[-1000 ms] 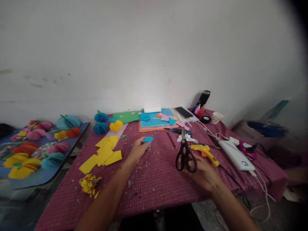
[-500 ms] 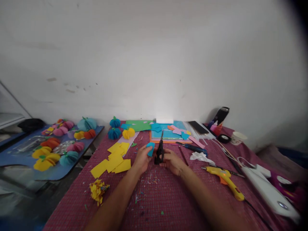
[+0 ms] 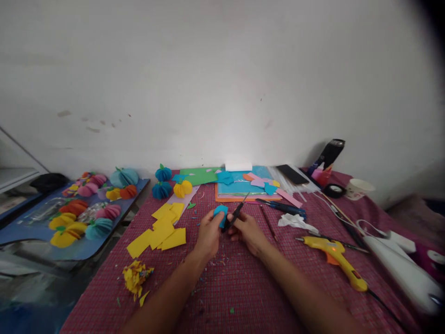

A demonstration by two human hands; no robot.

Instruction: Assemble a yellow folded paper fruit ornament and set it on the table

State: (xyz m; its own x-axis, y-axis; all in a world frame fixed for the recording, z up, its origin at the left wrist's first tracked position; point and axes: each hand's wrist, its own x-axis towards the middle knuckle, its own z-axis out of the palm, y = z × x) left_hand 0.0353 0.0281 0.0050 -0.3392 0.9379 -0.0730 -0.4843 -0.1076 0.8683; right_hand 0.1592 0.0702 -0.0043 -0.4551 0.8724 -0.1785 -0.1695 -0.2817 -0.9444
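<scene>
Between the thumb and fingers of my left hand (image 3: 209,234) is a small blue piece of paper (image 3: 220,214) with a rounded top edge. My right hand (image 3: 247,230) grips black-handled scissors (image 3: 238,212), their blades slanting up and away to the right. The handles sit close beside the blue paper; whether they touch it I cannot tell. Small paper scraps lie on the cloth under both hands. Left of my left hand, yellow paper pieces (image 3: 162,231) overlap in a loose pile.
A yellow glue gun (image 3: 339,260), crumpled white tissue (image 3: 296,221) and a blue-black tool (image 3: 283,207) lie to the right. Behind are coloured sheets (image 3: 239,186) and a phone (image 3: 292,175). Paper pumpkins (image 3: 162,189) stand back left; more cover a blue table (image 3: 62,253). Yellow scraps (image 3: 136,277) lie front left.
The scissors have tilted from upright to slanting right, with the right hand turning. The blue paper has turned slightly in my left hand. The camera view has shifted a little.
</scene>
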